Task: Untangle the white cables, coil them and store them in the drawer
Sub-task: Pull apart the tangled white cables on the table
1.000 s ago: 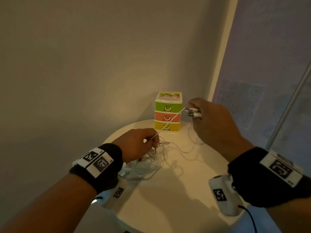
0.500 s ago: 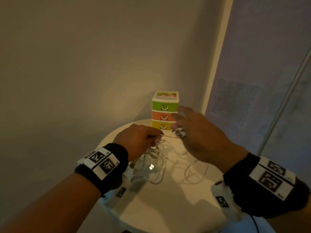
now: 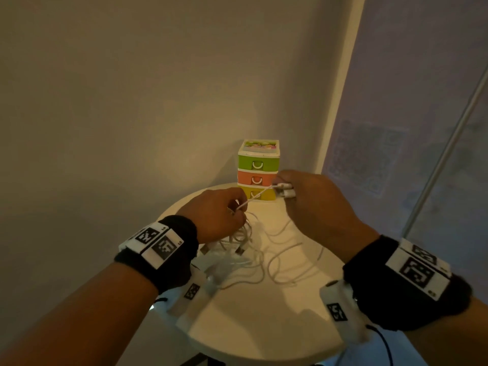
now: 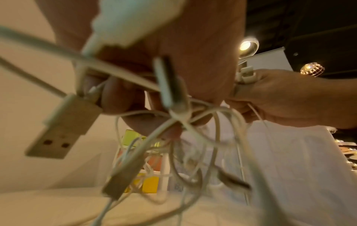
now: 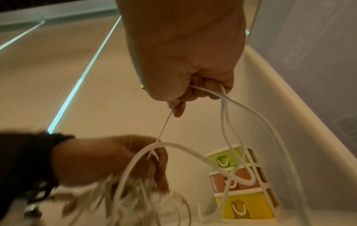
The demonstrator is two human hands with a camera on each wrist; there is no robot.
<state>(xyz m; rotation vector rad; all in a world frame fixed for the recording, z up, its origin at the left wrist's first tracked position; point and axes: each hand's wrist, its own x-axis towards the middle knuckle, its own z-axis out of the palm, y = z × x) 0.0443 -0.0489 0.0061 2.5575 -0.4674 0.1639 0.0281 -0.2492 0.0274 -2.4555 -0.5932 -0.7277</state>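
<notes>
2 hands work above a round white bench (image 3: 264, 326) set against a beige wall. The left hand (image 3: 219, 215) has its fingers curled round a bunch of white cables (image 3: 245, 244), which hang from it in a loose tangle down onto the bench top; in the left wrist view several USB plugs (image 4: 58, 126) dangle from that bunch, blurred. The right hand (image 3: 314, 204) is closed on white cable ends, with 2 white connectors (image 3: 285, 190) showing at its fingertips. 1 strand (image 3: 260, 196) runs taut between the hands, sloping down from the right hand to the left. More loops trail from the right hand to the bench, as the right wrist view shows. At the back of the bench, just beyond both hands, stands a small drawer unit (image 3: 258, 170) with 3 drawers stacked green, orange and yellow from the top, all pushed in. Both wrists wear black bands with printed markers.
</notes>
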